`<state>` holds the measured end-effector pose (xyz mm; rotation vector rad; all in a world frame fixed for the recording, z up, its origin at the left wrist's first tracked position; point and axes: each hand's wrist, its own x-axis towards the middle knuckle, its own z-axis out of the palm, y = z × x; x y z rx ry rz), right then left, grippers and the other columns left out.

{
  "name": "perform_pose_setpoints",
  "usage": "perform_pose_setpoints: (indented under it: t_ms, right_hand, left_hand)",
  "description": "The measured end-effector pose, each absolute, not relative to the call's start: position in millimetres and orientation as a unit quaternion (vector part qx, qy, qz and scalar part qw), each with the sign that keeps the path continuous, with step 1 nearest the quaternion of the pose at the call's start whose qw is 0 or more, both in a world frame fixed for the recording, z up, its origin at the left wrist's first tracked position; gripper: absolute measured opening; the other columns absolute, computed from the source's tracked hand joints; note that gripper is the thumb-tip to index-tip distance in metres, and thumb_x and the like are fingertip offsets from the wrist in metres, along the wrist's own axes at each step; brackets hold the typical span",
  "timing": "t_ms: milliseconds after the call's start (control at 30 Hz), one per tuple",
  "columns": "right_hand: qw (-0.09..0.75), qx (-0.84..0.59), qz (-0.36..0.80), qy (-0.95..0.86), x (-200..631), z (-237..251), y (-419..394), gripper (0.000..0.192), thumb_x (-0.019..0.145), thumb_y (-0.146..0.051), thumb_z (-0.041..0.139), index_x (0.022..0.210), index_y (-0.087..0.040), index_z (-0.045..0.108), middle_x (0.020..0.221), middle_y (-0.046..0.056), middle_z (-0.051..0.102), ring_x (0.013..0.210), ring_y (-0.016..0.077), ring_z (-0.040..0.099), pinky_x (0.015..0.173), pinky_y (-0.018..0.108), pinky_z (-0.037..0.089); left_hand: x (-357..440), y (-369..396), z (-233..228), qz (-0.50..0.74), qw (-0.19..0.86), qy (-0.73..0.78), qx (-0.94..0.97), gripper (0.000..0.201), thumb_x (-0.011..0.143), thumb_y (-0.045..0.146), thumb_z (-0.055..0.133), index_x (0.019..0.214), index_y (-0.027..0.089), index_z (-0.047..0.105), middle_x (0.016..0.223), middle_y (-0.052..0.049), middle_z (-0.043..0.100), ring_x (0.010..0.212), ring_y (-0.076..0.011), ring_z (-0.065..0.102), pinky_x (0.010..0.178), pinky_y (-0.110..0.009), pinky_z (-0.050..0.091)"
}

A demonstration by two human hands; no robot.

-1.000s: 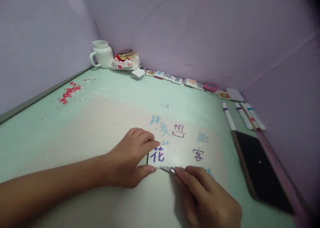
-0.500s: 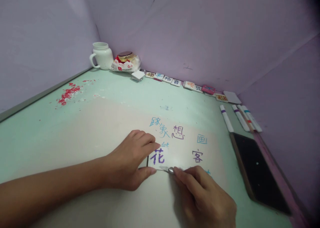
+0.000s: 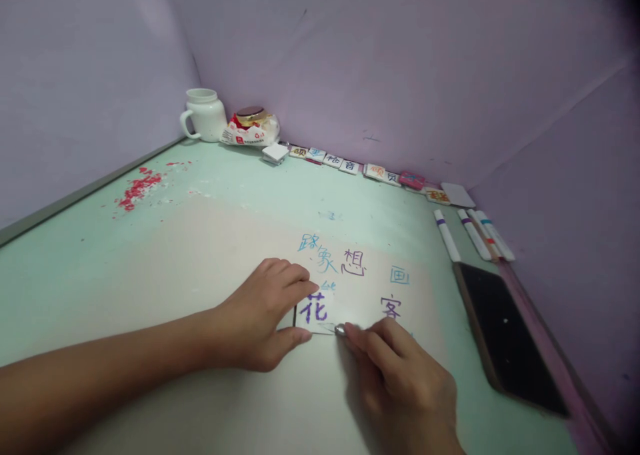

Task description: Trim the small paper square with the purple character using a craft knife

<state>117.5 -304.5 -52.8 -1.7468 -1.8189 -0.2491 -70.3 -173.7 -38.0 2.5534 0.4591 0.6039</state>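
Note:
My left hand holds down a flat white slab, thumb at its near edge and forefinger at its far edge. A purple written character shows at the slab's left end; where the slab stops on the right is hard to make out. My right hand is closed around a craft knife. Only the knife's silver collar and thin blade show, the rest hidden in the fist. Its blade points left, lying over the slab's near edge just below the character. Whether it cuts in, I cannot tell.
Blue and purple characters are written on the tabletop. A phone and several markers lie at right. Small lettered tiles line the wall, beside a wrapped jar and white mug. Red crumbs are at left.
My right hand and the knife have shifted slightly up and left, so the blade now lies over the slab's edge, closer to the character. My left hand stays put; the view has moved slightly.

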Motion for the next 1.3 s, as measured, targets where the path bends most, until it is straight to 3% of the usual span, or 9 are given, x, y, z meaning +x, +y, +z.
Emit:
perform_pose_setpoints:
  t_ms: [767,1133,1300]
  right_hand:
    - [0.296,-0.607,-0.065,-0.735,135,-54,-290,0.022,0.087,-0.013,0.05,0.084,-0.023,0.07,0.064,-0.003,0.055,0.053,0.0081,0.047,0.049,0.023,0.028]
    - [0.307,-0.569,0.047,-0.761,146,-48,-290,0.015,0.09,-0.016,0.053,0.089,-0.019,0.068,0.066,-0.002,0.052,0.055,0.0093,0.049,0.051,0.021,0.034]
    - [0.261,-0.579,-0.027,-0.772,141,-44,-292,0.019,0.089,-0.015,0.051,0.085,-0.022,0.068,0.063,-0.003,0.052,0.051,0.0091,0.047,0.047,0.023,0.03]
  left_hand:
    - [-70,-171,-33,0.185,0.264,0.169,0.931,0.035,0.082,0.03,0.057,0.113,0.015,0.058,0.11,-0.014,0.059,0.096,-0.0285,0.052,0.09,-0.051,0.04]
    - [-70,-172,-34,0.184,0.267,0.169,0.931,0.035,0.081,0.026,0.057,0.114,0.013,0.056,0.109,-0.015,0.057,0.097,-0.0291,0.051,0.091,-0.051,0.039]
    - [-70,-172,-31,0.177,0.263,0.169,0.933,0.036,0.081,0.025,0.056,0.114,0.012,0.056,0.11,-0.016,0.058,0.097,-0.0298,0.052,0.09,-0.051,0.039]
